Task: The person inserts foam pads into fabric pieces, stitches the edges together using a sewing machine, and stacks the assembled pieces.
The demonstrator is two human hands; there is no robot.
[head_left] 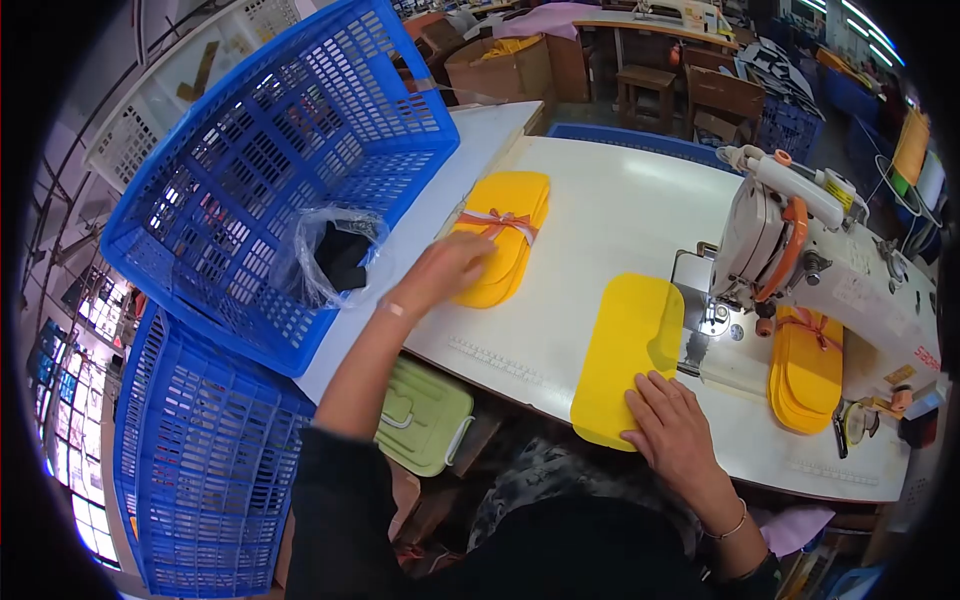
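Note:
My left hand (450,268) is at the lower left side of a stack of yellow pieces (510,195) tied with a reddish ribbon (497,222); its fingers are blurred, so their hold is unclear. Under my right hand (667,420), whose fingers are spread, a single yellow piece (625,350) with rounded corners lies flat, its right edge beside the needle area of a white sewing machine (850,270). A second tied yellow stack (806,370) rests beneath the machine's arm.
A large blue basket (270,150) stands tilted at the left, with a clear bag (335,258) holding something black. Below it is another blue basket (210,450). A green-lidded box (425,415) sits below the white table (600,210). Cardboard boxes (505,75) and a stool (645,90) are behind.

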